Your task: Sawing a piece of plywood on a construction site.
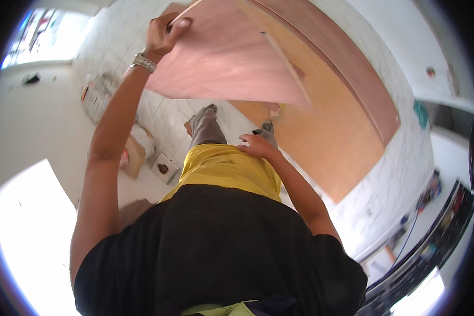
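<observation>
- Both hands are at different heights: the right hand (257, 146) rests loosely, fingers half curled and holding nothing, on the yellow cloth of the trousers (229, 169) at the thigh.
- Below it, nearest the camera, a black shirt (216, 247) fills the lower middle of the view, with both bare forearms coming up from it.
- Two grey shoes (205, 118) stand on the white tiled floor (163, 113) just past the yellow cloth.
- Raised on an outstretched arm, the left hand (163, 32) grips the upper left corner of a large thin pinkish plywood sheet (231, 58), fingers wrapped over its edge; a silver metal wristwatch (143, 62) sits on that wrist.
- That sheet is held up tilted off the floor, above a bigger orange-brown plywood board (332, 142) lying flat on the tiles.
- Cardboard scraps and small boxes (137, 152) lie on the floor at the left.
</observation>
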{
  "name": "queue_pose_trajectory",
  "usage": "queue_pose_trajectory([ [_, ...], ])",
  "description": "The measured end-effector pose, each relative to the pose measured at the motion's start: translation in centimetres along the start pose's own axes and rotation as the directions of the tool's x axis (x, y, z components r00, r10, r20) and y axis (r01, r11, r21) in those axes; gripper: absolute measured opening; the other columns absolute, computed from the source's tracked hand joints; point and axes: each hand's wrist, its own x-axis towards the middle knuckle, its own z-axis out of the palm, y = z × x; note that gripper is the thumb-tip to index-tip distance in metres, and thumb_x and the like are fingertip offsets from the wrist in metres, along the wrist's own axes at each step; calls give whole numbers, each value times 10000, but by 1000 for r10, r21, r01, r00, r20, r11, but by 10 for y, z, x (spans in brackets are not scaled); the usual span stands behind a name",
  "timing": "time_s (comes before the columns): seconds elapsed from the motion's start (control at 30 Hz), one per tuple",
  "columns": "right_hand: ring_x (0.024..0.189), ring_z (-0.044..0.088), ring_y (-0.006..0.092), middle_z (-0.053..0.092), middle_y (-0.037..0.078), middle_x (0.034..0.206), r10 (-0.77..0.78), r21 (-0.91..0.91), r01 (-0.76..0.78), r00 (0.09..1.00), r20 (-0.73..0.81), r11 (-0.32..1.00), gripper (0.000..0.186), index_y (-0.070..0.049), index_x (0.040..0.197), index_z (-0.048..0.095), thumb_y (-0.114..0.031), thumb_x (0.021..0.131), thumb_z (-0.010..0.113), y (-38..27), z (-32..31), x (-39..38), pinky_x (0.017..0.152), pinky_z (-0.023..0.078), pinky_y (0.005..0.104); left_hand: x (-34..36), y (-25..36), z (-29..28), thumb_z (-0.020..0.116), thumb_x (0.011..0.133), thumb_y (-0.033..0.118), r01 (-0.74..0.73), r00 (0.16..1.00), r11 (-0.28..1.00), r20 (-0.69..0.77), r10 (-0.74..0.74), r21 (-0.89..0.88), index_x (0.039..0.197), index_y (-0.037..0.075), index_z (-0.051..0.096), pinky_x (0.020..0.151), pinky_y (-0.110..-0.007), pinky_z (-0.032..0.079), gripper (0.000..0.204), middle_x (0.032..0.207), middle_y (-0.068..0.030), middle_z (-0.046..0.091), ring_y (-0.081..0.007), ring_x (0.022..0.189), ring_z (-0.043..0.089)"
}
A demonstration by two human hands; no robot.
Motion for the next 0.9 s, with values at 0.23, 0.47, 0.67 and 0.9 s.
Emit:
queue_pose_trajectory([
  [0.23,1073,637,398,682,215,1156,317,50,-313,926,-203,948,517,-34,1262,608,-415,914,637,-95,175,54,935,498,478,32,-189,88,588,951,580,-126,891,986,425,160,-109,997,30,749,570,-374,464,575,619,-125,587,-213,564,575],
  [0.47,957,662,437,698,245,1007,607,624,-413,784,-128,664,468,-12,1090,668,-452,932,643,-194,222,36,818,507,490,68,-213,149,559,936,640,-233,683,900,597,420,-367,887,32,687,610,-368,465,623,605,-112,533,-232,578,530],
  [0.67,924,708,336,733,173,986,448,785,-170,882,-148,596,445,-15,1088,688,-438,957,643,-134,248,67,819,537,409,93,-164,288,498,970,617,-397,403,825,731,551,-403,899,21,675,649,-386,463,626,621,-120,514,-263,617,509],
  [0.9,719,631,138,667,95,773,712,750,101,251,-655,654,142,-12,979,655,-98,941,549,179,191,78,686,515,308,38,-173,486,469,993,538,-502,224,737,755,616,-452,828,1,620,594,-403,407,582,581,-134,417,-261,557,434],
])
